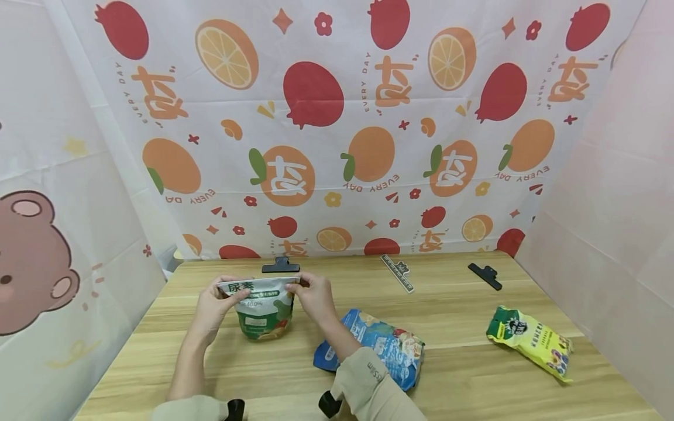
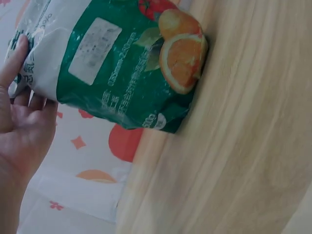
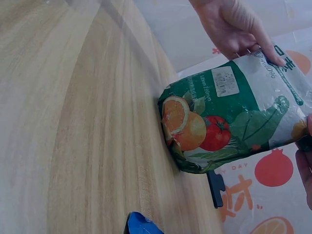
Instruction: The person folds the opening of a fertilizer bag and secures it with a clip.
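A green and white plastic bag [image 1: 265,313] with printed fruit and vegetables stands upright on the wooden table, its top edge held flat between both hands. My left hand [image 1: 213,310] pinches the top left corner, thumb on the front and fingers behind. At the opposite corner my right hand [image 1: 316,298] pinches the top the same way. The left wrist view shows the left thumb [image 2: 18,61] pressed on the white upper part of the bag. In the right wrist view the bag's base [image 3: 170,131] rests at the table, and only part of the right hand [image 3: 307,165] shows.
A blue bag [image 1: 387,345] lies beside the right forearm. Farther right is a yellow and green packet [image 1: 532,342]. Near the back edge lie a black clip [image 1: 281,265], a white ruler [image 1: 397,273] and another black clip [image 1: 485,276]. Printed cloth [image 1: 358,216] hangs behind the table.
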`<state>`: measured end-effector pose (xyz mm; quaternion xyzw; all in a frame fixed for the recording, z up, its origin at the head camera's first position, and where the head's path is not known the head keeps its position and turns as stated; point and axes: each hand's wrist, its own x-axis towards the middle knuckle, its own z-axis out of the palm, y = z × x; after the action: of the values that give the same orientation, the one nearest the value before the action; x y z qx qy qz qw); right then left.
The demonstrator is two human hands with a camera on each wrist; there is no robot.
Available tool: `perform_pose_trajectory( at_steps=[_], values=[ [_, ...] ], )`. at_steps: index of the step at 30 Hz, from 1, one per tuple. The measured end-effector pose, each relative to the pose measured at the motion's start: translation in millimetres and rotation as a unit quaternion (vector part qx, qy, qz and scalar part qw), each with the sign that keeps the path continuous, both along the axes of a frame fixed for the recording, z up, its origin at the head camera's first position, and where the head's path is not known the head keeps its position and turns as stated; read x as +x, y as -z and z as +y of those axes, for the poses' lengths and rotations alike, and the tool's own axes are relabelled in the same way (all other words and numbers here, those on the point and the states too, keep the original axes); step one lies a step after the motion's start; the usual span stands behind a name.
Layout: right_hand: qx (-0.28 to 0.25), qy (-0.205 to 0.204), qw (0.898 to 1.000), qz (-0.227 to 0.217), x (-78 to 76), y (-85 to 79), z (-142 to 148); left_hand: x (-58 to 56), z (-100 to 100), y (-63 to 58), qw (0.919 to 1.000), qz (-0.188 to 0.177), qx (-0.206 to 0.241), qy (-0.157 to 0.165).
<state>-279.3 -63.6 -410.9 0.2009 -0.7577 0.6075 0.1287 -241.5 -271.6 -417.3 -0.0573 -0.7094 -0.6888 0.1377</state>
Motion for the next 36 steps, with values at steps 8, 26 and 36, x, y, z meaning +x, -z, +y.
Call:
perform_pose_trajectory(
  at_steps=[8, 26, 36],
  values=[
    [-0.022, 0.009, 0.999, 0.034, 2.9, 2.9, -5, 1.6, 7, -1.3, 0.997, -0.021, -0.003, -0.074],
    [0.123, -0.048, 0.99, 0.041, 3.8, -11.3, 0, 5.0, -1, -8.9, 0.9916, 0.017, -0.116, -0.054],
    [0.257, -0.014, 0.955, 0.148, 6.8, -19.9, -3, 10.0, 19, -36.4, 0.891, 0.183, -0.408, -0.077]
  ],
)
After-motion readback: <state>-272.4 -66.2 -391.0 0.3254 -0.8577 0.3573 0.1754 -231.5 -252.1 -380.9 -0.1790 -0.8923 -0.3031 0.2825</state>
